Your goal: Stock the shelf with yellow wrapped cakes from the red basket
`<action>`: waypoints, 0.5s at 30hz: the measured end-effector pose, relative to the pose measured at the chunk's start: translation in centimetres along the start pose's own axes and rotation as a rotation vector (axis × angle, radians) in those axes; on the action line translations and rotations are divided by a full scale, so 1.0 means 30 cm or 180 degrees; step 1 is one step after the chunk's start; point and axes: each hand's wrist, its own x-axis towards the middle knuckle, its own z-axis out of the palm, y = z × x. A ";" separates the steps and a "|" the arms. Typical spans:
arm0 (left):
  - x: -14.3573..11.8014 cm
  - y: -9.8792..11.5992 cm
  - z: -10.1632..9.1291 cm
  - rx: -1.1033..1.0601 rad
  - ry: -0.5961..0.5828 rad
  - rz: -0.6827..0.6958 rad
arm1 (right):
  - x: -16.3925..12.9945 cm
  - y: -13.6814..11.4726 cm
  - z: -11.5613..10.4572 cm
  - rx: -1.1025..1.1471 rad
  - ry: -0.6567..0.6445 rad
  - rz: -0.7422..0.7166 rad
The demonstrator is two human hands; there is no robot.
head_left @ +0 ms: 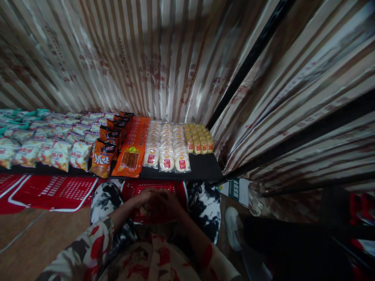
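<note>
My left hand (144, 197) and my right hand (169, 203) meet close together in the dim light, low between my knees. They hover over a red plastic basket (133, 188) that stands on the floor in front of me. A pale patch shows between the fingers, but what it is I cannot tell. Just beyond the basket is a low black shelf (205, 166) with rows of snack packets: white round cakes (166, 158), long orange packets (131, 150), small yellow packs (199, 143) and dark orange bags (104, 158).
More bags in white and yellow (58, 153) and green packs (14, 117) fill the shelf's left part. Red baskets (55, 191) lie flat under it. Another person's white shoe (233, 226) stands at my right. Striped sheeting (164, 58) closes the back and right.
</note>
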 end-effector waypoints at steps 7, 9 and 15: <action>-0.037 0.095 -0.015 0.0014 -0.0269 0.0098 | -0.032 -0.076 -0.050 0.0795 0.0053 -0.0020; -0.052 0.118 -0.015 -0.0124 -0.0390 0.0117 | -0.038 -0.096 -0.060 0.0912 0.0132 0.0019; -0.081 0.176 -0.004 -0.0529 -0.0606 0.0269 | -0.047 -0.129 -0.087 0.1214 0.0372 -0.0062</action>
